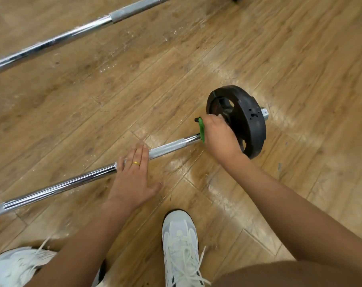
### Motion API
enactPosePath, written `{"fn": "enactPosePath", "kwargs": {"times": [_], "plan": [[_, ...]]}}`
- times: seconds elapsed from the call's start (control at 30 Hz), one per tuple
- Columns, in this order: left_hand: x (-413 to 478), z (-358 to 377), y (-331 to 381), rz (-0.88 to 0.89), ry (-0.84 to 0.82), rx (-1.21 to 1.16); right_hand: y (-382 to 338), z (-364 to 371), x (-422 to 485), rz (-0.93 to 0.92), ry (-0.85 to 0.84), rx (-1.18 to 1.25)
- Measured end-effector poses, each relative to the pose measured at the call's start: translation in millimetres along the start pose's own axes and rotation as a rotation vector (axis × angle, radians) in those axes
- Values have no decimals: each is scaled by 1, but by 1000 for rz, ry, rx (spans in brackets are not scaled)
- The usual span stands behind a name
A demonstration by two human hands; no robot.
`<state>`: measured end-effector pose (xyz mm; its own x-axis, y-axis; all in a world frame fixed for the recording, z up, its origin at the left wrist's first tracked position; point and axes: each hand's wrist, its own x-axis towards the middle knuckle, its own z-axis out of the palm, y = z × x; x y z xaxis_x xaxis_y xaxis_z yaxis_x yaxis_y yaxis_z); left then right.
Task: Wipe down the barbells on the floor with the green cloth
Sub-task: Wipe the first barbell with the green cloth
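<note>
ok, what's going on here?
A person is wiping the barbell on the floor. The right hand grips the green cloth on the bar beside the black plate. The left hand rests flat on the knurled part. A second bar lies beyond, untouched.

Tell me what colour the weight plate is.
The weight plate is black, clearest in the head view.

Left hand (132, 175) flat, palm down, fingers straight and together, thumb splayed. Right hand (219, 137) curled tight round cloth (201, 129), arm extended forward. Both forearms bare.
</note>
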<state>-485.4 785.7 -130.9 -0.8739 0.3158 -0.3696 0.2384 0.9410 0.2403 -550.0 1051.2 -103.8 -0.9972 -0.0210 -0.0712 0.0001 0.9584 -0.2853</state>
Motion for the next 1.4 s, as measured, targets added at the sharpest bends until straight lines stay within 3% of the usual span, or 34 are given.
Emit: {"fn": "enactPosePath", "kwargs": {"times": [0.2, 0.43, 0.9, 1.4], "plan": [[-26, 8, 10, 34, -27, -45, 5, 6, -50, -26, 110, 57], [-55, 31, 20, 43, -13, -47, 19, 10, -83, -65, 39, -6], [-91, 50, 39, 29, -39, -31, 24, 18, -130, -57, 116, 2], [-88, 35, 43, 4, -145, -44, 25, -37, -140, -128, -152, -9]]}}
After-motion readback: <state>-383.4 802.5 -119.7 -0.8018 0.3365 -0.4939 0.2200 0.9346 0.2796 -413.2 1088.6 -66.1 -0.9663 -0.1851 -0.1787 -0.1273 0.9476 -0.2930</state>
